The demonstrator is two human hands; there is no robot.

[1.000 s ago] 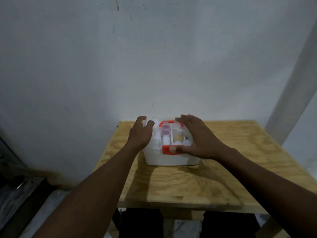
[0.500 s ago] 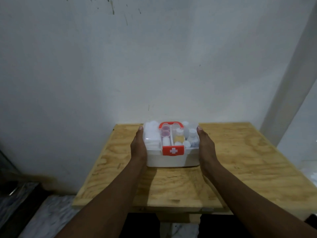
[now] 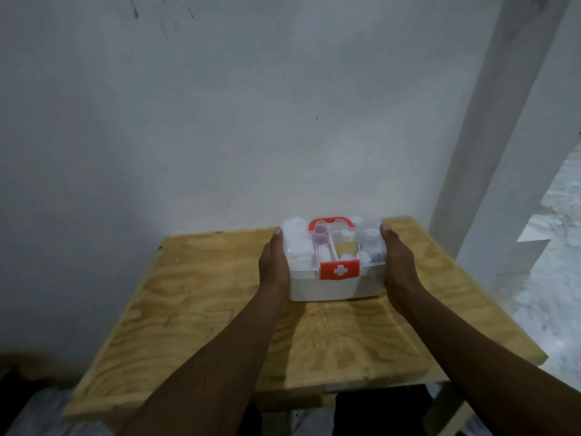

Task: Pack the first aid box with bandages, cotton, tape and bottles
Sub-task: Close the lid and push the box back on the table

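White plastic first aid box point(image 3: 336, 286) sits toward twelve o'clock on our wooden table point(image 3: 201, 297), with bottles point(image 3: 368, 239) showing through its top. Our left hand point(image 3: 273, 267) lies flat against its nine o'clock side and our right hand point(image 3: 398, 265) against three o'clock, fingers straight and together.

Both forearms reach forward toward 12 o'clock; the left hand point(image 3: 273, 265) and right hand point(image 3: 398, 265) face each other, fingers straight, palms inward.
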